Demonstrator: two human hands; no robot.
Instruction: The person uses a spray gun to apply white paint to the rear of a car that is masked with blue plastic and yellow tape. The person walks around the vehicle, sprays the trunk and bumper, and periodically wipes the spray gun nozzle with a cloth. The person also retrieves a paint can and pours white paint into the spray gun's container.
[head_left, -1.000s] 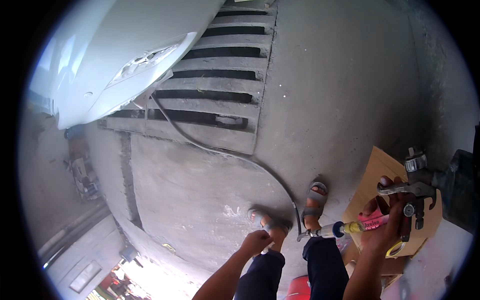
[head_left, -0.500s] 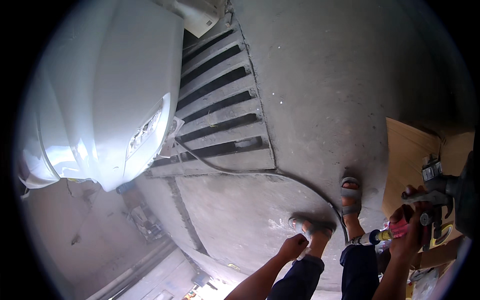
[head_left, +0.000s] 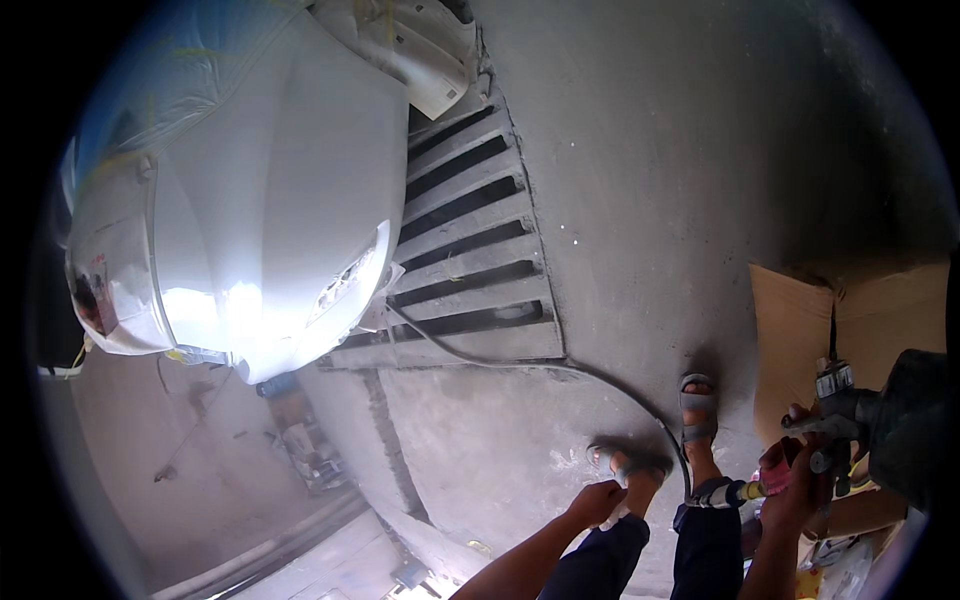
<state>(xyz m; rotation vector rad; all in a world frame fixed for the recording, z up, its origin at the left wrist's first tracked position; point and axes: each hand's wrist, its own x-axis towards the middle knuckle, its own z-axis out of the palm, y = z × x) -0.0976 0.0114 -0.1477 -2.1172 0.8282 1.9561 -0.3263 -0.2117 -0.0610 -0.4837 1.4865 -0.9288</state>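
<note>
My right hand [head_left: 800,480] is closed on a spray gun [head_left: 840,420] with a dark cup [head_left: 905,420], at the lower right. A red piece [head_left: 776,462] at its handle joins a metal fitting with a yellow band [head_left: 750,491]. The dark hose [head_left: 620,388] curves from that fitting across the floor toward the white car. My left hand [head_left: 603,500] is closed near my left leg, with something small and white beneath the fingers that I cannot make out.
A white car front [head_left: 240,190] with plastic sheeting [head_left: 170,75] is at upper left, beside a slatted floor grate [head_left: 470,280]. Cardboard [head_left: 800,320] lies at the right, above plastic bags [head_left: 850,560]. My sandalled feet [head_left: 697,405] stand on the concrete floor [head_left: 650,200].
The view has swung toward the car, showing more of its front and sheeting. In the picture, both hands have moved right from a second ago, the spray gun still in my right hand.
</note>
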